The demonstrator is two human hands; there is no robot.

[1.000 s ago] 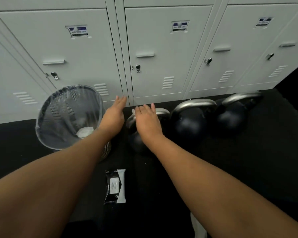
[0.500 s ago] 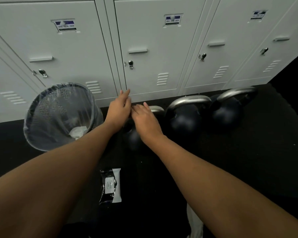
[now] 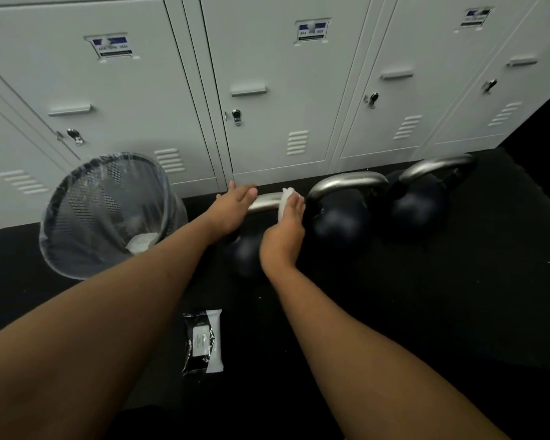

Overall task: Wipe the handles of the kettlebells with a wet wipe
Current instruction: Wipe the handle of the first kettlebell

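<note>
First kettlebell (image 3: 245, 256) handle (image 3: 265, 201) in progress: right hand (image 3: 283, 231) grips wet wipe (image 3: 287, 198) on it, left hand (image 3: 231, 207) flat, steadying; next likely the middle kettlebell (image 3: 342, 225).

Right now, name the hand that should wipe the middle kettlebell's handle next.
Right. The right hand holds the wet wipe on the leftmost kettlebell's handle, next to the middle kettlebell's handle. The left hand is bare and farther away.

Three dark kettlebells (image 3: 340, 223) in row; wipe (image 3: 285, 201) on leftmost handle (image 3: 266, 201).
</note>
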